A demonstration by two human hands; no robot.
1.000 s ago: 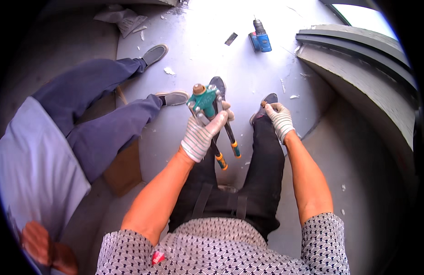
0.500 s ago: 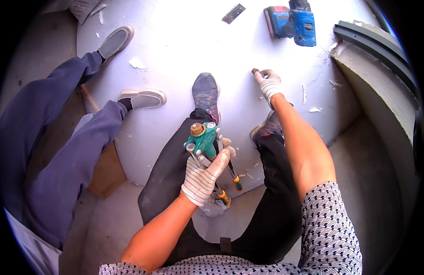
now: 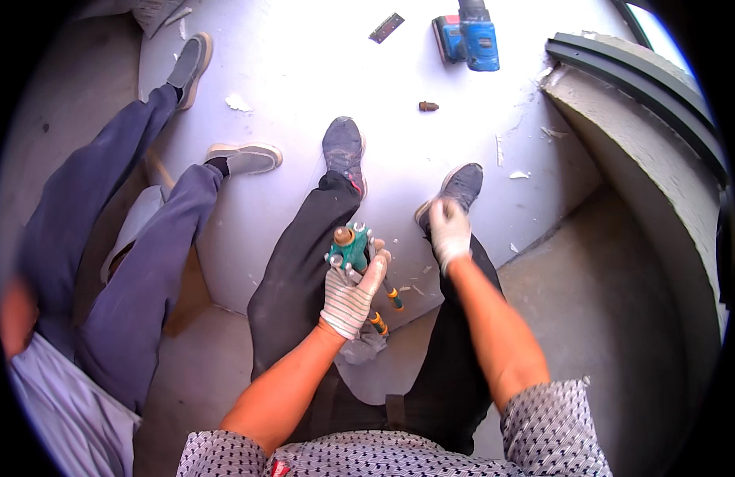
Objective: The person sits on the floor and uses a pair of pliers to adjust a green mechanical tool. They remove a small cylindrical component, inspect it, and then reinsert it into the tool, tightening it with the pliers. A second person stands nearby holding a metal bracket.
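My left hand (image 3: 350, 296), in a striped knit glove, is closed around a green-headed hand riveter (image 3: 353, 250) with long folded handles. Its brown metal nose points up toward me, and the yellow-and-green handle ends hang down past my glove. My gloved right hand (image 3: 449, 229) is over my right shoe, smeared by motion, so its fingers are hard to read. Beyond my feet, a small brown metal piece (image 3: 429, 106) lies on its side on the white surface, apart from both hands.
A blue cordless drill (image 3: 472, 40) lies at the far side, with a dark hinge (image 3: 386, 28) left of it. White scraps (image 3: 239, 103) are scattered about. On the left stands another person (image 3: 121, 262). A ledge with a dark metal rail (image 3: 622, 75) borders the right.
My right hand has let go of the small brown piece, leaving it on the white surface, and has drawn back toward me. My left hand still holds the riveter.
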